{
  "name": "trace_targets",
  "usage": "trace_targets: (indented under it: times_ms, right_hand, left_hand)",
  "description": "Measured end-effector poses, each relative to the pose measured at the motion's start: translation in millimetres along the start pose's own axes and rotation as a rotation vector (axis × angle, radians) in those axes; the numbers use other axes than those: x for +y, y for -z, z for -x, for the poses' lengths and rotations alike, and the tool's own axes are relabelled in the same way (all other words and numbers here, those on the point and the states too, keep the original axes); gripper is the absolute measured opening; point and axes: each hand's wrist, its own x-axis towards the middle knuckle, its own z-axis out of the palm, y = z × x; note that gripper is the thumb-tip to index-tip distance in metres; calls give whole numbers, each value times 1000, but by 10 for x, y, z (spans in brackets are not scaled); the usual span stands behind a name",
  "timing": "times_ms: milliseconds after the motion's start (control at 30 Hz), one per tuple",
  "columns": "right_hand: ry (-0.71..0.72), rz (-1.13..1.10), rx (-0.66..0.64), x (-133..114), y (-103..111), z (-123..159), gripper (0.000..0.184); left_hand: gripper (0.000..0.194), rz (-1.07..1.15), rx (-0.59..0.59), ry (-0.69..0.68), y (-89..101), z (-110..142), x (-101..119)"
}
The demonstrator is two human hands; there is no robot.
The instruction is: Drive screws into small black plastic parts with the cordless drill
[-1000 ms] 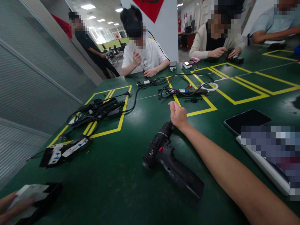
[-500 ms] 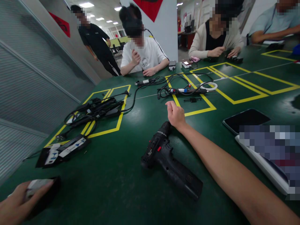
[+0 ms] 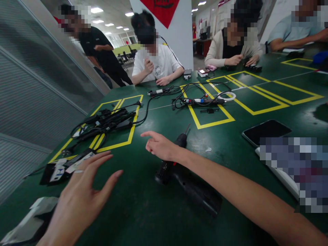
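A black cordless drill (image 3: 198,194) lies on its side on the green table, a thin bit (image 3: 188,128) in its chuck pointing away from me. My right hand (image 3: 162,147) hovers over its body, index finger stretched out and the other fingers partly curled, with nothing visible in it. My left hand (image 3: 85,189) is open, thumb and fingers apart, a ring on one finger. Beside the left wrist is a white and black object (image 3: 28,222), partly hidden by it; its kind is unclear. Just beyond that hand lies a flat black piece with white labels (image 3: 60,171).
Tangled black cables and tools (image 3: 107,121) fill the left yellow-taped area. Farther off are a corded pen-shaped tool (image 3: 205,101), a white ring (image 3: 227,96) and a small black piece (image 3: 208,111). A phone (image 3: 266,131) lies at right. Several people are across the table.
My left hand has let go of the white and black object and moved up and right, fingers spread. My right hand has shifted left from the drill's tip, uncovering the bit.
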Motion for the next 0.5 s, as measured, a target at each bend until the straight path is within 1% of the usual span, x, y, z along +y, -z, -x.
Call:
trace_targets:
  times_ms: [33,100,133,167,267,367,500]
  right_hand:
    - [-26,-73,-43,-6,-65,5,55]
    - [-74,-203,-90,-26,-132,25,66]
    - [-97,-253,-92,-37,-137,38,70]
    - [-116,-295,-81,-45,-128,51,72]
    - [-161,-386,-50,-35,-63,77,78]
    - [-198,-474,-105,27,-15,82,84]
    - [-225,-546,-165,60,-17,104,89]
  left_hand:
    - [48,50,46,-99,-82,-58,144]
    - [45,124,67,-303,-231,-180,408]
    - [44,148,66,-347,-298,-234,511]
    - [43,181,74,-361,-359,-280,587]
    - [43,277,71,-319,-503,-344,672]
    - [41,353,73,-252,-590,-321,644]
    - [35,427,70,-179,-617,-274,645]
